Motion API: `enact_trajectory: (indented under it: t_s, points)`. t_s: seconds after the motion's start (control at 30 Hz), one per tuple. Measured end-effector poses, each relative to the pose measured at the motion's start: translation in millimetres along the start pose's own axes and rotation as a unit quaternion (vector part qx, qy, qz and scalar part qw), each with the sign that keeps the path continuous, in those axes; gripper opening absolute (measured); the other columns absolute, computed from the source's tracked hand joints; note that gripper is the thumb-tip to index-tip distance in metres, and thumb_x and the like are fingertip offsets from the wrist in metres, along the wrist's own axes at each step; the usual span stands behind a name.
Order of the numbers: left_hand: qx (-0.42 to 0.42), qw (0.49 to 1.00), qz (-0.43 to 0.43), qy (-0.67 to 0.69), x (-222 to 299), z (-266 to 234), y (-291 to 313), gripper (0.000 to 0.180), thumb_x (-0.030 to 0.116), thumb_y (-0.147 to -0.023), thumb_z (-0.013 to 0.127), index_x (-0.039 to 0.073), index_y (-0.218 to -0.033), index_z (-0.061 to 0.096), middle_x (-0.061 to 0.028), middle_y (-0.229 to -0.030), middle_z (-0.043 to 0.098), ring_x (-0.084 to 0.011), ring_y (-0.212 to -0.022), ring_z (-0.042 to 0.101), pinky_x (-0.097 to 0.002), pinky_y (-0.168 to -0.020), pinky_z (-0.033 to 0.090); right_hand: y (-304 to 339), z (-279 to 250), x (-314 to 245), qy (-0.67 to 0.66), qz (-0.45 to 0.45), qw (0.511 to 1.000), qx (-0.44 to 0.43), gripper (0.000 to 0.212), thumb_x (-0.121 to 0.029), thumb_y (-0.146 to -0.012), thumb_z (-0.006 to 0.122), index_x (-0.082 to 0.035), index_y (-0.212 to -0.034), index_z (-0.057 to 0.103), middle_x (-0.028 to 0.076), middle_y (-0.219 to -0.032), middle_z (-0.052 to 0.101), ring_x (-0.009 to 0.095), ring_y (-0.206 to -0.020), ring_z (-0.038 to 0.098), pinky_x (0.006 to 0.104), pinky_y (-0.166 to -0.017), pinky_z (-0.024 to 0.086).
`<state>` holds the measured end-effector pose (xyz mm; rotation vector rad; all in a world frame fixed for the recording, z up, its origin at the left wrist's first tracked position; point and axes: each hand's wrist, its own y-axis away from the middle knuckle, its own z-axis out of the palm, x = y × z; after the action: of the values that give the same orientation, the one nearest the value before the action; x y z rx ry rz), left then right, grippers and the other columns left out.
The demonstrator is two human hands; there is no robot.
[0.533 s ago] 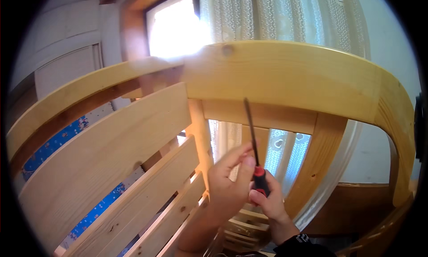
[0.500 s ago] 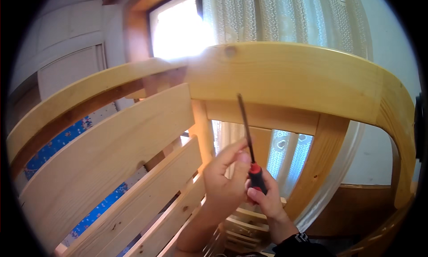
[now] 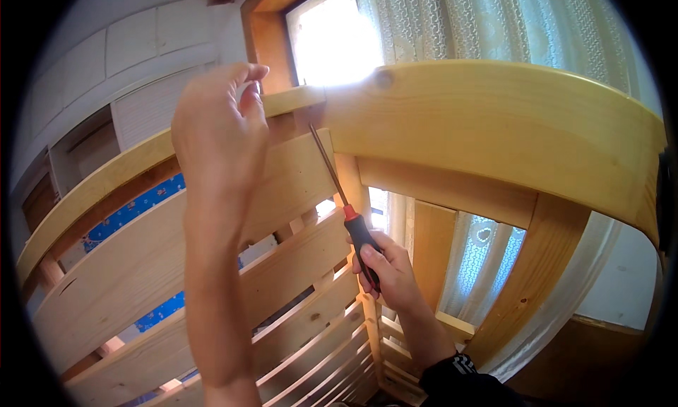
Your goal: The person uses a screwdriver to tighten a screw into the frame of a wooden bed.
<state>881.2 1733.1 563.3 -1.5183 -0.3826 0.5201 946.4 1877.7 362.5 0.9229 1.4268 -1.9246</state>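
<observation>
My right hand (image 3: 385,269) grips a screwdriver (image 3: 362,241) by its black and red handle. The screwdriver's thin metal shaft points up and left, its tip in front of the join between the wide wooden end board (image 3: 487,117) and the slatted side. Raised higher on the left is my left hand (image 3: 222,124), in front of the wooden top rail (image 3: 106,170). Its thumb and forefinger are drawn close together, and whatever may be between them is too small or hidden to make out. Behind my left forearm run several pale wooden slats (image 3: 296,174).
A sloping wooden post (image 3: 533,273) stands below the end board on the right. Blue patterned cloth (image 3: 134,209) shows between the slats. Lace curtains (image 3: 480,25) hang beside a bright window (image 3: 332,39). White cabinets (image 3: 131,46) line the far left wall.
My left hand has left the screwdriver's shaft and risen to the left, toward the top rail. The screwdriver, still in my right hand, has shifted left and leans more. The view has turned slightly left.
</observation>
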Motion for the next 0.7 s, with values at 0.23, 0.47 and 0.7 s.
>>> enact_trajectory:
  t_s: [0.23, 0.47, 0.7]
  points:
    - [-0.014, 0.999, 0.031, -0.028, 15.8, 6.9, 39.3, 0.011, 0.002, -0.079, 0.057, 0.005, -0.085, 0.065, -0.0100, -0.083, 0.064, -0.0263, -0.079, 0.060, -0.0333, -0.070, 0.047, -16.5, -9.5, -2.7, -0.081, 0.012, 0.997, -0.013, 0.033, -0.025, -0.094, 0.042, 0.003, -0.110, 0.049, 0.006, -0.067, 0.053, 0.007, -0.040, 0.043, 0.0176, -0.035, 0.032]
    - [-0.214, 0.959, -0.162, 0.093, 34.1, 22.4, 78.2, 0.020, 0.012, -0.080, 0.057, -0.002, -0.093, 0.064, -0.0181, -0.075, 0.065, -0.0306, -0.068, 0.064, -0.0363, -0.065, 0.049, -20.1, -7.9, -0.7, -0.077, 0.004, 0.997, -0.022, 0.034, -0.026, -0.093, 0.044, 0.003, -0.108, 0.050, 0.006, -0.066, 0.052, 0.006, -0.040, 0.043, 0.0177, -0.035, 0.031]
    - [-0.271, 0.902, -0.240, 0.234, 33.0, 45.7, 90.4, 0.025, 0.012, -0.083, 0.056, -0.006, -0.099, 0.061, -0.0175, -0.068, 0.065, -0.0278, -0.061, 0.065, -0.0340, -0.060, 0.049, -24.5, -10.9, 4.6, -0.100, 0.010, 0.994, -0.032, 0.034, -0.025, -0.092, 0.044, 0.004, -0.109, 0.050, 0.008, -0.067, 0.053, 0.007, -0.040, 0.042, 0.0172, -0.035, 0.031]
